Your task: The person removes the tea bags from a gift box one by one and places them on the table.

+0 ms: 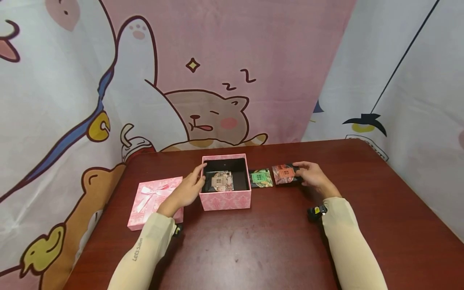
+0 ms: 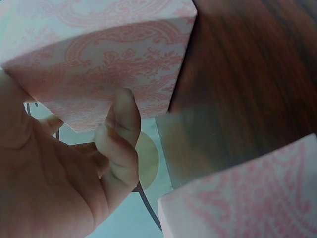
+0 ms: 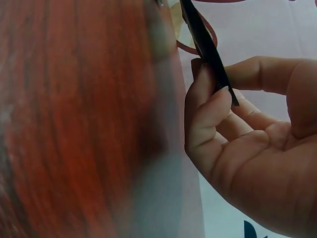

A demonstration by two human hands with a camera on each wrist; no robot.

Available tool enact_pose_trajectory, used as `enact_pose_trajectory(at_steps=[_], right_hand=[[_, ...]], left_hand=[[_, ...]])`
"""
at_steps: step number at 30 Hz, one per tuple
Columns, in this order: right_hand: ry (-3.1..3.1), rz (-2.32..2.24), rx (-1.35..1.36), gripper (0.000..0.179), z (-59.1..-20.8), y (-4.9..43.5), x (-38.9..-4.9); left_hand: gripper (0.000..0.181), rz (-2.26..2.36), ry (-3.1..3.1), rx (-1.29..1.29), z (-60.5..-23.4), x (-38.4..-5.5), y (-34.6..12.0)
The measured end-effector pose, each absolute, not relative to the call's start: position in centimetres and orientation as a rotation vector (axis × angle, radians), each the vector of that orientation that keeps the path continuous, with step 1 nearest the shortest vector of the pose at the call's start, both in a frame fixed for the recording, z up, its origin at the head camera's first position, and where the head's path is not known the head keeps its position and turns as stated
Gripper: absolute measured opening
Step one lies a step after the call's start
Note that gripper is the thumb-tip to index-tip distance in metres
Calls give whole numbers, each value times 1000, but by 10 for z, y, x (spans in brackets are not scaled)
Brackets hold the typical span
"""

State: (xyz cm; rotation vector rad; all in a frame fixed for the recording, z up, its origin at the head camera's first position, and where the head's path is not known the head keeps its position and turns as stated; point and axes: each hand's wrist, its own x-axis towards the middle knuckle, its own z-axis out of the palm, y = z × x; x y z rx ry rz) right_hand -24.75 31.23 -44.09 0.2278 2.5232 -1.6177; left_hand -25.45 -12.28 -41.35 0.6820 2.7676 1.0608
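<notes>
An uncovered pink patterned box (image 1: pixel 225 200) with a black inside holds a flat sachet (image 1: pixel 221 181) with a beige label. My left hand (image 1: pixel 189 188) grips the box's left rim; in the left wrist view, bent fingers (image 2: pixel 128 116) lie at its outer wall. To the right, my right hand (image 1: pixel 312 175) pinches the right end of a flat black sachet with a red-orange label (image 1: pixel 284 174). The right wrist view shows this sachet (image 3: pixel 210 52) edge-on between thumb and fingers, tilted over the table. Between it and the box lies a green-labelled sachet (image 1: pixel 262 177).
The pink lid (image 1: pixel 154 197) with a ribbon bow lies left of the box, partly behind my left forearm. All stand on a dark red-brown wooden table (image 1: pixel 246 245). A cartoon-printed cloth (image 1: pixel 290 60) hangs behind the table's far edge.
</notes>
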Motion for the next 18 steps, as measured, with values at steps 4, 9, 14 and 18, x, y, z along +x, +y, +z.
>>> enact_pose_trajectory(at_steps=[4, 9, 14, 18], right_hand=[[2531, -1597, 204, 46, -444, 312, -249], [2517, -1605, 186, 45, -445, 311, -249], [2523, -1592, 180, 46, -445, 311, -248], [2570, -1547, 179, 46, -443, 310, -246]], left_hand=[[53, 1067, 2769, 685, -415, -255, -123], [53, 1090, 2764, 696, -414, -255, -124], [52, 1088, 2766, 699, -413, -254, -123], [52, 1084, 2766, 699, -413, -254, -123]])
